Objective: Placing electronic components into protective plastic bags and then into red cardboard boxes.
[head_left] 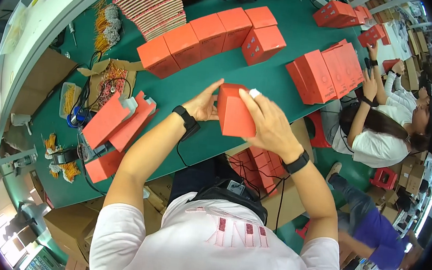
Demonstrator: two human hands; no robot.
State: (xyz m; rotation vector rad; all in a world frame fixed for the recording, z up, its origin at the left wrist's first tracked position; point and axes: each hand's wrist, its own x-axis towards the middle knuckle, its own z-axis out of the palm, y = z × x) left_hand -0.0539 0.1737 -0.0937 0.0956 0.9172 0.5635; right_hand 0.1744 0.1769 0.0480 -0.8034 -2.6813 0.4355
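Note:
Between my two hands is a red cardboard box, held up over the front edge of the green table. The fingers of my left hand press against its left side, thumb up along the edge. My right hand wraps over its right side and top, with something white on one finger. Beyond it stands a curved row of red boxes. Left of my left forearm lie open red cartons with pale flaps.
An open cardboard box of thin orange and red pieces sits to the left. More red boxes stand at the right, near seated co-workers. Below my right hand, a large carton holds red boxes. Flat stacked sheets lie at the back.

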